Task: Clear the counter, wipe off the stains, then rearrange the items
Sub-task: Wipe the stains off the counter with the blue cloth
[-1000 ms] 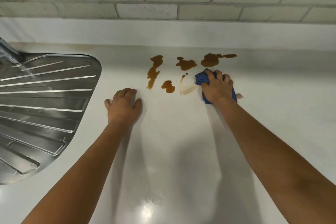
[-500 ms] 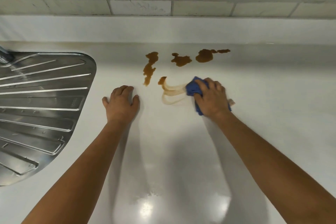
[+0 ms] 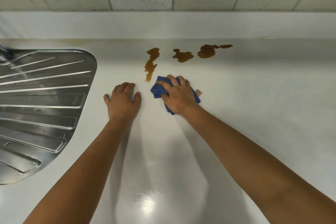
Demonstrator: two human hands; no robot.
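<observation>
Surface: a glossy white table [image 3: 254, 114] is seen from above, filling the view from the 6 o'clock edge up to a low white upstand at 12 o'clock; a bright lamp reflection is caught on it near 6 o'clock.
Wall: pale rectangular tiles [image 3: 141, 2] with grey grout lines are laid in a brick pattern across the 12 o'clock band, above the upstand.
Drainer: a ribbed stainless-steel sink drainboard [image 3: 41, 107] is set into the table at 9 o'clock, its rounded corner turned toward the centre.
Stains: three brown liquid stains are spread on the table between 12 and 1 o'clock, in a row: a long narrow brown streak [image 3: 151, 63], a small ragged brown patch [image 3: 182, 56] and a rounded brown puddle with a thin tail [image 3: 207, 51].
Cloth: a crumpled blue wiping cloth [image 3: 159, 90] is held on the table just past centre, its upper left corner just beside the lower tip of the long streak; a small tan tag is seen at its 3 o'clock side.
Right hand: the right hand [image 3: 179, 96] is curled over the cloth, which is gripped and pressed down onto the table.
Left hand: the left hand [image 3: 122, 101] is laid palm down on the bare table at the cloth's 9 o'clock, fingers relaxed, nothing held.
Arms: both bare forearms are stretched in from 5 and 7 o'clock.
</observation>
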